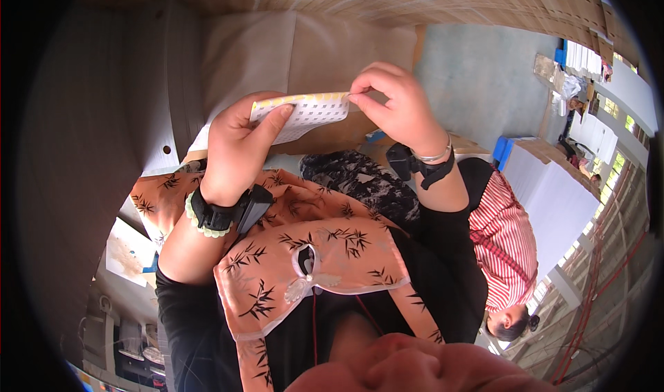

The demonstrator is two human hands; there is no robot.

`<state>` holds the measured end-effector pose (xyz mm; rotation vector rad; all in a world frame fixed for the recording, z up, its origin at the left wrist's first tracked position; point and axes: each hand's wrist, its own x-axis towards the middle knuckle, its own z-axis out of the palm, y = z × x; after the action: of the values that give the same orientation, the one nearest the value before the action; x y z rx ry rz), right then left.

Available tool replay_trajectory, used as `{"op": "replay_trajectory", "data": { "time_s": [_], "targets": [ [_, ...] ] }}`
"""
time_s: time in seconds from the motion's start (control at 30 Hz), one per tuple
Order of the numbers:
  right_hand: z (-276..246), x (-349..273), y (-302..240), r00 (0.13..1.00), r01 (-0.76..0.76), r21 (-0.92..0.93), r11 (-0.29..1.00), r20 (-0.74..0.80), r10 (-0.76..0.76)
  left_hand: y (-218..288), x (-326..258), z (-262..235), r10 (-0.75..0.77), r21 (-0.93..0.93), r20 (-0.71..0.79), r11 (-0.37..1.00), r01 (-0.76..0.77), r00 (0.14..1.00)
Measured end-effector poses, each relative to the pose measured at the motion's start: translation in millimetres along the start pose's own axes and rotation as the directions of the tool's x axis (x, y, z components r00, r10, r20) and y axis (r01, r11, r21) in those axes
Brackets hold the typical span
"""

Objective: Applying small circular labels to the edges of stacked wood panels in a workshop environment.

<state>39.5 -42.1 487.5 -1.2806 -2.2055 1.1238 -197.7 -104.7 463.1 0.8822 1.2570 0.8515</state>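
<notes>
A white label sheet (315,112), printed with rows of small dark squares, is held up in front of me. Yellow spots run along its bent upper edge. My left hand (238,139) grips the sheet's left end, thumb on the printed face and fingers behind. At the sheet's upper right corner, the thumb and forefinger of my right hand (398,101) are pinched together. Whether a single loose label sits between those fingertips is too small to tell. Both wrists carry black straps, and a bracelet circles the right one.
Brown cardboard (332,49) spreads behind the sheet, with stacked cardboard along the top. On the left stands a grey panel (149,87). To the right, a person in a red-striped top (508,240) is close by, near a large white-sided stack (546,191).
</notes>
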Motion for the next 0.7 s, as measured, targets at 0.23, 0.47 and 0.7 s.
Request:
{"op": "replay_trajectory", "data": {
  "time_s": [0.23, 0.47, 0.7],
  "targets": [
    [-3, 2, 10, 0.998, 0.062, -0.089, 0.994, 0.008, -0.062, -13, 11, 1, -0.195, -0.256, 0.010, 0.947, 0.191, 0.981],
    [-62, 19, 78, 0.839, -0.038, -0.070, 0.997, -0.545, -0.006, -12, 13, 11, -0.187, -0.265, -0.022, 0.948, 0.174, 0.982],
    [-106, 29, 101, 0.717, -0.172, -0.609, 0.775, -0.616, -0.325, -13, 5, 10, -0.192, -0.249, 0.007, 0.950, 0.188, 0.981]
  ]
}}
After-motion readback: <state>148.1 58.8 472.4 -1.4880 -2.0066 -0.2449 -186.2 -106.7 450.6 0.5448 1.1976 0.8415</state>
